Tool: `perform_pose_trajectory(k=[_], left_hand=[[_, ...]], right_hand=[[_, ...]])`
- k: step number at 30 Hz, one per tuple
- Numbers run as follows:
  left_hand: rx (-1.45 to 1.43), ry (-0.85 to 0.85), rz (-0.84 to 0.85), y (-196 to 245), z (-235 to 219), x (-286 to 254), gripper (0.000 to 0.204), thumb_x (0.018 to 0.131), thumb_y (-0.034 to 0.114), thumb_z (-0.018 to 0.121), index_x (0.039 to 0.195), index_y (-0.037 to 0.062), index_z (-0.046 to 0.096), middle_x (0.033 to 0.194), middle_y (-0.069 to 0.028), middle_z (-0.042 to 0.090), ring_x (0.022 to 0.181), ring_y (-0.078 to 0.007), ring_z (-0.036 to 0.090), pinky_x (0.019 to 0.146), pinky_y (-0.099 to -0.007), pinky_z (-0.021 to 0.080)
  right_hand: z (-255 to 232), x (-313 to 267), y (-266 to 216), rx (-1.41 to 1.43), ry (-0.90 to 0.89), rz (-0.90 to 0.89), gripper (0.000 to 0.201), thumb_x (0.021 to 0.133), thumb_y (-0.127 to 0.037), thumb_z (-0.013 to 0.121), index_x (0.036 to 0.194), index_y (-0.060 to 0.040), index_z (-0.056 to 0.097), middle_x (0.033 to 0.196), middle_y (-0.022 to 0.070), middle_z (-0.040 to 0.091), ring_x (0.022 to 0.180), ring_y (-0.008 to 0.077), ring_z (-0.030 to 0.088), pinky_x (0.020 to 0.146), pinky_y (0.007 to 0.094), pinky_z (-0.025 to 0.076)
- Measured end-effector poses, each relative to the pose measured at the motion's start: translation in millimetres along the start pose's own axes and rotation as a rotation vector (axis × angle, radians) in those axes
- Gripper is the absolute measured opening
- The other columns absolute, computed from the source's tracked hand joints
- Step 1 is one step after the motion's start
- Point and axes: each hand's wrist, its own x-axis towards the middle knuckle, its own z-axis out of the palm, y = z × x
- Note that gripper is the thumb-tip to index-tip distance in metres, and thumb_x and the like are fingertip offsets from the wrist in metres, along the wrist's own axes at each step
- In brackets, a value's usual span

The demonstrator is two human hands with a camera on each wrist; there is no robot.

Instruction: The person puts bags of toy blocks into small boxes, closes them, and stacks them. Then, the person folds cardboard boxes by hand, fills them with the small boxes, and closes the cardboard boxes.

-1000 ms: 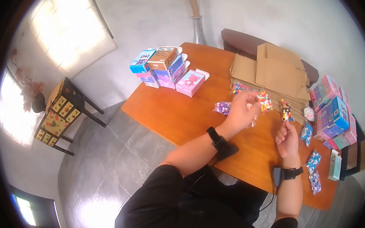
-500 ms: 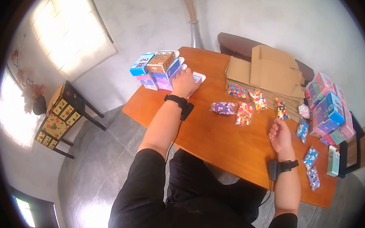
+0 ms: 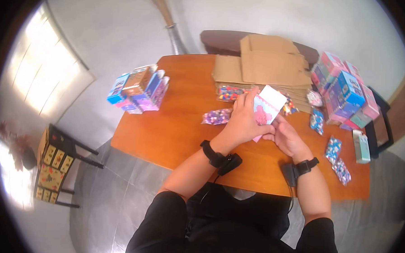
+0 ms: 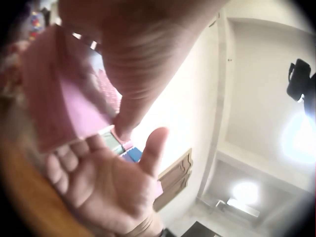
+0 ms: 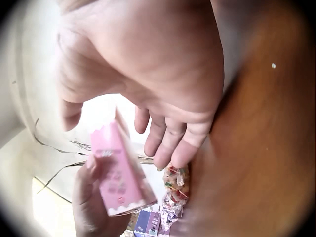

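My left hand (image 3: 242,121) grips a small pink cardboard box (image 3: 263,112) by its sides, above the middle of the table. The box has a pink bear picture, and a white flap stands up at its top end. Close by on the right, my right hand (image 3: 290,138) is palm up with its thumb spread. In the left wrist view the right hand's fingertips are right at the lower edge of the box. A bag of purple pieces (image 3: 217,116) and a bag of mixed coloured pieces (image 3: 229,93) lie beyond the left hand; other bags are partly hidden behind the box.
Stacked small boxes (image 3: 138,90) stand at the table's left, more boxes (image 3: 346,94) at the right. Flat brown cardboard (image 3: 273,66) lies at the back. Blue bags (image 3: 333,149) and a pale green box (image 3: 361,147) are near the right edge.
My left hand let go of a bag, reached left to the pink box by the stack, and brought it to the middle. My right hand moved left toward it, and the head view turned right.
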Motion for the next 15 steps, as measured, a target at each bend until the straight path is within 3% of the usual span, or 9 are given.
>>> perform_pose_trajectory(k=[2,4,6,7,10,11,15], left_hand=[[-0.097,-0.041,0.016,3,15,-4,0.104,0.060,0.028,0.090,0.143,-0.0002,0.034,0.136,-0.0257,0.043,0.129,-0.0436,0.042,0.108,-0.0483,0.037],[-0.102,0.055,0.235,-8,20,-8,0.092,0.058,0.024,0.095,0.129,0.0040,0.039,0.134,-0.0230,0.044,0.129,-0.0388,0.043,0.107,-0.0476,0.039],[-0.286,0.040,0.268,-13,18,-9,0.082,0.061,0.020,0.093,0.122,0.0063,0.039,0.135,-0.0224,0.044,0.129,-0.0363,0.045,0.106,-0.0467,0.040],[-0.463,0.040,0.283,-16,16,-9,0.073,0.065,0.015,0.092,0.114,0.0086,0.040,0.137,-0.0218,0.043,0.128,-0.0338,0.047,0.104,-0.0458,0.042],[-0.601,-0.004,0.243,-31,17,-7,0.066,0.069,0.004,0.087,0.112,0.0092,0.037,0.142,-0.0214,0.041,0.124,-0.0303,0.052,0.099,-0.0412,0.048],[-0.668,0.003,0.241,-30,19,-7,0.054,0.075,0.000,0.082,0.108,0.0090,0.040,0.144,-0.0230,0.041,0.128,-0.0326,0.051,0.100,-0.0429,0.048],[-0.462,-0.099,0.366,-19,6,-6,0.046,0.074,-0.002,0.078,0.106,0.0060,0.047,0.144,-0.0229,0.043,0.128,-0.0349,0.052,0.100,-0.0424,0.048]], right_hand=[[-5,-1,-6,-0.121,0.036,-0.023,0.047,0.093,-0.020,0.067,0.134,-0.0047,0.049,0.119,0.0079,0.065,0.104,0.0178,0.065,0.089,0.0318,0.053],[-6,-4,-9,-0.234,0.066,-0.043,0.050,0.091,-0.013,0.069,0.135,-0.0038,0.048,0.122,0.0077,0.063,0.107,0.0174,0.064,0.091,0.0329,0.052],[-3,-7,-11,-0.302,0.145,-0.093,0.053,0.085,0.005,0.063,0.135,-0.0019,0.047,0.125,0.0079,0.061,0.114,0.0168,0.061,0.095,0.0346,0.051],[-2,-8,-11,-0.291,0.169,-0.108,0.053,0.085,0.005,0.063,0.135,-0.0019,0.047,0.125,0.0079,0.061,0.114,0.0168,0.061,0.095,0.0346,0.051],[0,-8,-12,-0.363,0.205,-0.182,0.056,0.081,0.012,0.052,0.135,-0.0007,0.047,0.127,0.0082,0.060,0.117,0.0164,0.059,0.098,0.0345,0.049],[2,-9,-13,-0.341,0.164,-0.145,0.057,0.080,0.013,0.050,0.135,-0.0004,0.047,0.128,0.0082,0.059,0.118,0.0164,0.058,0.099,0.0343,0.048],[7,-14,-14,-0.454,0.105,-0.047,0.057,0.081,0.012,0.047,0.136,0.0004,0.046,0.128,0.0081,0.058,0.120,0.0164,0.057,0.101,0.0339,0.047]])
